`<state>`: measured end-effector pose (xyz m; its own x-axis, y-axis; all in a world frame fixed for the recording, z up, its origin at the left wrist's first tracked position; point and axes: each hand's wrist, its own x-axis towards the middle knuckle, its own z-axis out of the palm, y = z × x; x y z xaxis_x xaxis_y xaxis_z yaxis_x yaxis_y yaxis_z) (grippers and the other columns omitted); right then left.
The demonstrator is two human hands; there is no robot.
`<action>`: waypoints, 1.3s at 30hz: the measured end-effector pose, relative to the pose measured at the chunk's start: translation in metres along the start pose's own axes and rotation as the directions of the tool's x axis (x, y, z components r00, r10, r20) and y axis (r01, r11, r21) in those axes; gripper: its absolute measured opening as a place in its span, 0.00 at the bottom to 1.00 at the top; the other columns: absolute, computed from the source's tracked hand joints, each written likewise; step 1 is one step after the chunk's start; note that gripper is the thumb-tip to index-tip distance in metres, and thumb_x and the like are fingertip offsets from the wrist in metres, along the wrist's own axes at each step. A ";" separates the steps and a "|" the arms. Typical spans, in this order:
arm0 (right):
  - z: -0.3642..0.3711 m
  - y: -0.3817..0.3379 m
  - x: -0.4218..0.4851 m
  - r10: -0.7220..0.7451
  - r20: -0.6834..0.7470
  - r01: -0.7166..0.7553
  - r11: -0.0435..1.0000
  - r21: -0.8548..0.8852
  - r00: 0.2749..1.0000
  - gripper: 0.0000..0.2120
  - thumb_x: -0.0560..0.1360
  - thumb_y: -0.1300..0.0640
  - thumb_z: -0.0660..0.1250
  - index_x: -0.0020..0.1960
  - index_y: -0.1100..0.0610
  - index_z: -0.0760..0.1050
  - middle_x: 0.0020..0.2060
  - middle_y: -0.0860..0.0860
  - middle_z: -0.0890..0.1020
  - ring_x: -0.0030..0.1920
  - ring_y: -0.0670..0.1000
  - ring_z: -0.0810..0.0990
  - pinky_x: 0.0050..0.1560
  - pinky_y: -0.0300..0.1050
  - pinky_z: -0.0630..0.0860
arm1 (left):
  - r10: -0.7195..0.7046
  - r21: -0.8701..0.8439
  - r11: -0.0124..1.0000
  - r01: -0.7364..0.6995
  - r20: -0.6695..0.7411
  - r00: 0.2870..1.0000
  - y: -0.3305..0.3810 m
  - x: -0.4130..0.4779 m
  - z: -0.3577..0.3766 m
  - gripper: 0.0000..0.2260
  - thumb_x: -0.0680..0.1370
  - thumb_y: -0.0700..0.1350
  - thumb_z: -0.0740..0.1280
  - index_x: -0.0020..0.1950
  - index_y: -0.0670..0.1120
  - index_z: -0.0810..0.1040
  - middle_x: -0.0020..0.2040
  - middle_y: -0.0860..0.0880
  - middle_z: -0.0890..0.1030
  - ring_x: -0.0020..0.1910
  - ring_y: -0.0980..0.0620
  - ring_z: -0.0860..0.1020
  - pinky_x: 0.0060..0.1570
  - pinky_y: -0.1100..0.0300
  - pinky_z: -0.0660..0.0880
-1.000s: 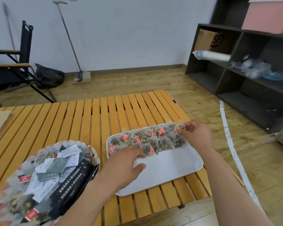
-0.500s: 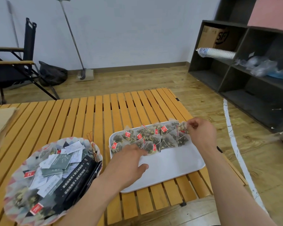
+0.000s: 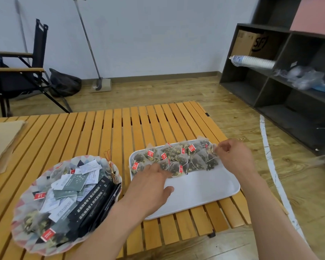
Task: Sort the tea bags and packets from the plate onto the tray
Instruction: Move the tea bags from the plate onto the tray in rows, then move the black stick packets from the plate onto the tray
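Observation:
A white tray [image 3: 204, 192] lies on the slatted wooden table [image 3: 105, 132]. Several mesh tea bags with red tags [image 3: 178, 158] are lined up along its far edge. My left hand [image 3: 150, 186] rests flat on the tray's left part, fingers spread, fingertips on the nearest tea bags. My right hand [image 3: 235, 156] hovers at the tray's far right corner, thumb and fingers pinched on the string of the rightmost tea bag [image 3: 211, 160]. To the left, a patterned plate [image 3: 26, 196] holds a heap of white, green and long black packets [image 3: 94, 203] plus more tea bags.
A brown paper bag [image 3: 2, 143] lies at the table's left edge. A dark shelf unit [image 3: 289, 87] with a cup stack and plastic bags stands at right. A folding chair [image 3: 17, 72] and a mop [image 3: 94, 53] stand by the far wall.
My right hand lifted slightly off the rightmost tea bags and now pinches at the tray's corner. My left hand stays on the tray. The view shifted a little.

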<state>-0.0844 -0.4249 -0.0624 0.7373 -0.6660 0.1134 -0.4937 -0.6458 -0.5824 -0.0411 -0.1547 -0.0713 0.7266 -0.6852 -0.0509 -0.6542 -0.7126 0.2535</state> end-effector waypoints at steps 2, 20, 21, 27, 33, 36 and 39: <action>-0.010 -0.003 -0.008 0.031 0.112 -0.026 0.999 -0.044 0.993 0.08 0.76 0.49 0.72 0.51 0.52 0.79 0.41 0.45 0.80 0.39 0.47 0.78 0.33 0.42 0.71 | -0.017 0.049 0.999 0.017 0.007 1.000 0.004 -0.001 0.001 0.23 0.84 0.61 0.58 0.77 0.56 0.69 0.72 0.49 0.71 0.71 0.47 0.70 0.70 0.50 0.68; 0.016 -0.032 -0.033 -0.105 0.529 0.328 0.878 -0.348 0.842 0.12 0.73 0.50 0.72 0.56 0.43 0.82 0.51 0.43 0.81 0.51 0.46 0.80 0.51 0.42 0.77 | -0.115 0.050 0.992 0.114 0.027 0.993 0.017 -0.011 0.010 0.28 0.83 0.65 0.52 0.78 0.51 0.67 0.66 0.40 0.70 0.68 0.38 0.65 0.66 0.42 0.68; 0.013 -0.038 -0.037 -0.121 0.505 0.325 0.883 -0.339 0.855 0.08 0.74 0.51 0.72 0.52 0.43 0.83 0.45 0.42 0.81 0.46 0.46 0.80 0.46 0.41 0.77 | -0.110 -0.001 0.994 0.110 -0.001 0.994 0.014 -0.014 0.003 0.25 0.83 0.62 0.56 0.75 0.50 0.71 0.65 0.40 0.72 0.66 0.39 0.68 0.63 0.43 0.71; 0.034 -0.099 -0.072 -0.372 0.340 0.379 0.924 0.050 0.864 0.04 0.72 0.54 0.75 0.43 0.46 0.83 0.35 0.41 0.84 0.39 0.42 0.82 0.45 0.47 0.80 | -0.257 -0.290 0.939 0.184 -0.238 0.937 -0.052 -0.048 -0.052 0.07 0.79 0.53 0.69 0.55 0.54 0.80 0.47 0.56 0.82 0.46 0.54 0.80 0.45 0.55 0.78; 0.071 -0.160 -0.109 -0.588 0.412 0.507 0.809 0.298 0.696 0.12 0.71 0.54 0.77 0.53 0.46 0.82 0.44 0.40 0.83 0.42 0.41 0.82 0.47 0.44 0.80 | -0.520 -0.347 0.823 0.449 -0.144 0.842 -0.116 -0.098 -0.083 0.10 0.76 0.58 0.73 0.46 0.53 0.81 0.43 0.59 0.82 0.47 0.58 0.81 0.42 0.64 0.73; 0.083 -0.175 -0.118 -0.600 0.478 0.530 0.797 0.288 0.642 0.17 0.70 0.54 0.78 0.57 0.47 0.81 0.46 0.40 0.82 0.41 0.42 0.83 0.47 0.46 0.81 | -0.549 -0.190 0.826 0.531 -0.055 0.834 -0.113 -0.109 -0.077 0.19 0.72 0.68 0.71 0.45 0.53 0.80 0.45 0.57 0.82 0.46 0.57 0.80 0.38 0.62 0.70; 0.089 -0.181 -0.121 -0.597 0.479 0.537 0.798 0.273 0.644 0.17 0.70 0.54 0.78 0.58 0.47 0.81 0.46 0.39 0.81 0.41 0.42 0.82 0.45 0.46 0.82 | -0.549 -0.102 0.833 0.544 -0.032 0.835 -0.116 -0.113 -0.075 0.20 0.69 0.70 0.72 0.47 0.54 0.79 0.47 0.58 0.81 0.48 0.56 0.79 0.43 0.58 0.73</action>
<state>-0.0435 -0.1943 -0.0426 0.9901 0.1358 0.0349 0.1278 -0.7710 -0.6239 -0.0314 0.0163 -0.0221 0.9727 -0.1760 -0.1512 -0.1283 -0.9509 0.2817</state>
